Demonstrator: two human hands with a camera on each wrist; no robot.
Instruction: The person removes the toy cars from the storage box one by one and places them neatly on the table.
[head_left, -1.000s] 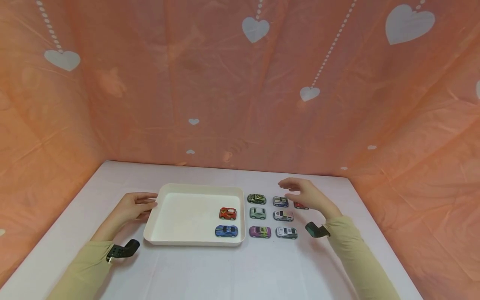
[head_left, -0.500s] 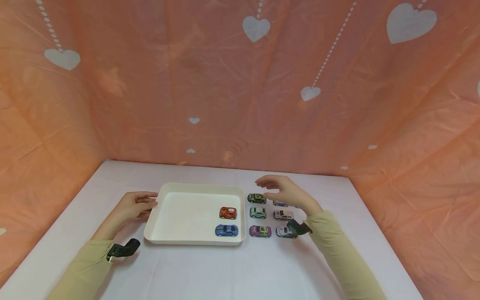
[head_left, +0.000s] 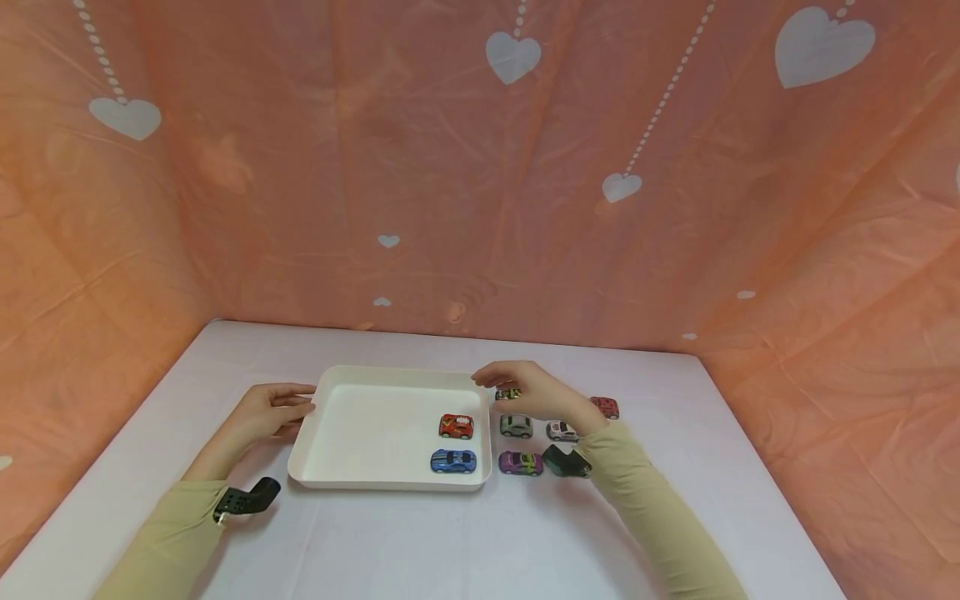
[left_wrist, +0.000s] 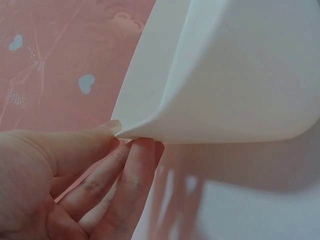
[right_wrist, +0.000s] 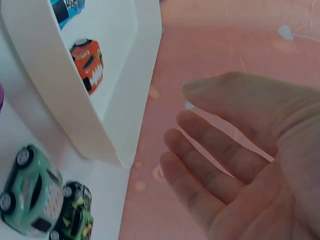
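Note:
My left hand (head_left: 266, 412) pinches the left rim of a white tray (head_left: 390, 483); the left wrist view shows the thumb on top and fingers beneath the edge. Inside the tray, at its right side, a red toy car (head_left: 456, 426) sits behind a blue toy car (head_left: 453, 461). My right hand (head_left: 528, 392) is held over the tray's far right corner, fingers loosely bent and nothing in them. Below it, beside the tray, are a camouflage toy car (head_left: 507, 393) and a pale green toy car (head_left: 516, 426). The right arm hides part of the car group.
A purple toy car (head_left: 521, 463) stands near the tray's front right corner. Further right are a white toy car (head_left: 561, 431) and another red toy car (head_left: 605, 407). An orange curtain (head_left: 450, 208) with hearts rises behind the white table (head_left: 390, 550).
My right hand has moved left, from above the right-hand cars to the tray's far right corner. The red car at the far right has come into view. My left hand stays put.

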